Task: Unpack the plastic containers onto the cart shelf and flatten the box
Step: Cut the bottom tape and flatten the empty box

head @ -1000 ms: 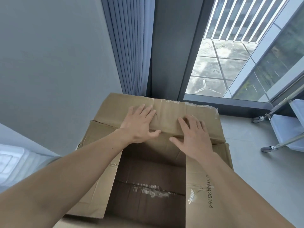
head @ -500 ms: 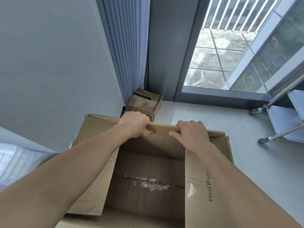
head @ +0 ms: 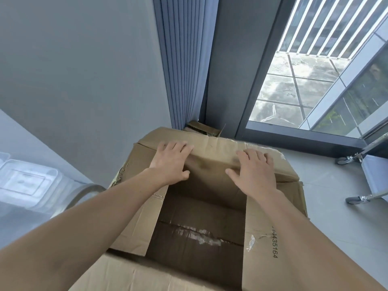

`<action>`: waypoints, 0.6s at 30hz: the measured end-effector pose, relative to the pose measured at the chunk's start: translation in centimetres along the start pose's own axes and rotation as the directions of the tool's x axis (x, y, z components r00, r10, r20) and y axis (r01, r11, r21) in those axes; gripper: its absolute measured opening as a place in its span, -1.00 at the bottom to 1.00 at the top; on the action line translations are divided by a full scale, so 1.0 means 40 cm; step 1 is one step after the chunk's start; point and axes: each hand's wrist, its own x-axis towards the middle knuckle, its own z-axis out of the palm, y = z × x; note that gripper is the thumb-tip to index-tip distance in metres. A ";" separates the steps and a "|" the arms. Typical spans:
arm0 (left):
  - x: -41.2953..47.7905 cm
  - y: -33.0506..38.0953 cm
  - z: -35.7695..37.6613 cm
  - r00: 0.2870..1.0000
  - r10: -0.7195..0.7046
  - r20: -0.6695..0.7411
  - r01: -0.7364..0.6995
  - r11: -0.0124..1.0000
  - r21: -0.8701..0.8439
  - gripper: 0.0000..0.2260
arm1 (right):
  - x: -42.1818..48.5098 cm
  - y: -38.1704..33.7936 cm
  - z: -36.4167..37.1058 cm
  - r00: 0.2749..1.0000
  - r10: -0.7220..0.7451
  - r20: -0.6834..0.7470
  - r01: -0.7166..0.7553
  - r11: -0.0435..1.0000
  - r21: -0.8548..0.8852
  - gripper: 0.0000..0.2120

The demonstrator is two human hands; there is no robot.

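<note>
A large brown cardboard box (head: 201, 234) stands open below me, its inside bare with torn tape along the bottom seam. Its far flap (head: 214, 152) is raised toward me. My left hand (head: 171, 159) lies flat on the left part of that flap, fingers straight and spread. My right hand (head: 253, 169) presses flat on the right part of the same flap. Clear plastic containers (head: 27, 181) sit stacked at the left edge on a grey surface.
A small open cardboard box (head: 202, 128) sits in the corner behind the big box, by the blue curtain (head: 182, 66). A cart (head: 369, 171) with castor wheels stands at the right edge on the grey floor. A floor-to-ceiling window fills the upper right.
Half a second ago both hands gripped the far flap's folded-down edge; now the flap is raised again and both hands lie flat on it.
</note>
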 end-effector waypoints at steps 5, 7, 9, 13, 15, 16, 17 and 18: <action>-0.099 -0.056 -0.008 0.992 -0.127 0.023 0.129 0.987 -0.100 -0.34 | -0.070 -0.148 -0.021 0.992 -0.077 -0.099 0.108 0.928 0.356 -0.57; -0.138 -0.095 -0.006 0.983 -0.177 0.052 0.182 0.974 -0.132 -0.36 | -0.105 -0.220 -0.014 0.996 -0.088 0.020 0.063 0.838 0.542 -0.57; -0.177 -0.138 -0.005 0.975 -0.211 0.076 0.220 0.964 -0.147 -0.38 | -0.134 -0.282 0.000 0.964 -0.090 0.250 -0.108 0.729 0.676 -0.50; -0.242 -0.205 -0.008 0.959 -0.254 0.124 0.281 0.905 -0.319 -0.39 | -0.164 -0.377 0.043 0.835 -0.084 0.544 -0.420 0.542 0.728 -0.31; -0.274 -0.230 -0.015 0.953 -0.255 0.165 0.303 0.836 -0.457 -0.40 | -0.175 -0.423 0.054 0.812 -0.064 0.580 -0.490 0.466 0.737 -0.31; -0.289 -0.242 -0.017 0.951 -0.255 0.175 0.309 0.805 -0.507 -0.41 | -0.179 -0.445 0.051 0.812 -0.061 0.580 -0.508 0.415 0.755 -0.38; -0.303 -0.255 -0.019 0.949 -0.259 0.180 0.315 0.776 -0.547 -0.43 | -0.181 -0.462 0.043 0.822 -0.048 0.567 -0.514 0.365 0.776 -0.47; -0.316 -0.266 -0.021 0.945 -0.268 0.186 0.326 0.741 -0.587 -0.46 | -0.182 -0.475 0.032 0.840 -0.010 0.542 -0.509 0.333 0.794 -0.54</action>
